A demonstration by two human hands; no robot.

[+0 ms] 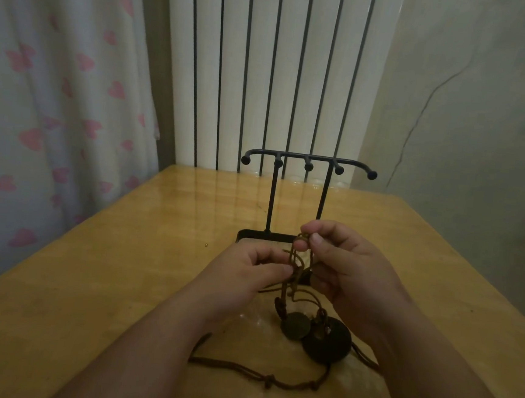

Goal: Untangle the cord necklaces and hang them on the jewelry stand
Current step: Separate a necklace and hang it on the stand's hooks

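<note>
Wooden table (89, 279), dim light; white radiator (266, 72) and heart-print curtain (58, 85) behind. On the right hand (344, 269), thumb and forefinger tips (318, 240) were closed together on the top of the tangled cord necklaces (296, 265), holding the bundle lifted. On the left hand (248, 270), thumb and forefinger pinched a strand lower down, at a crossing.

Judged purpose: the upper grip held the cords hanging taut so the lower pinch could work one loop free.

Two round pendants (296, 325) appeared to rest on the table below the hands, touching each other, likely weighting the cords. A further knotted length of cord trailed across the near table between the forearms. Just beyond the hands stood the jewelry stand (309, 161), all hooks bare; nothing hung yet.

Could not make out how many necklaces were in the tangle, nor which strand belonged to which pendant. The stand's base was partly hidden behind the hands. The cord's right end disappeared under the right forearm.
</note>
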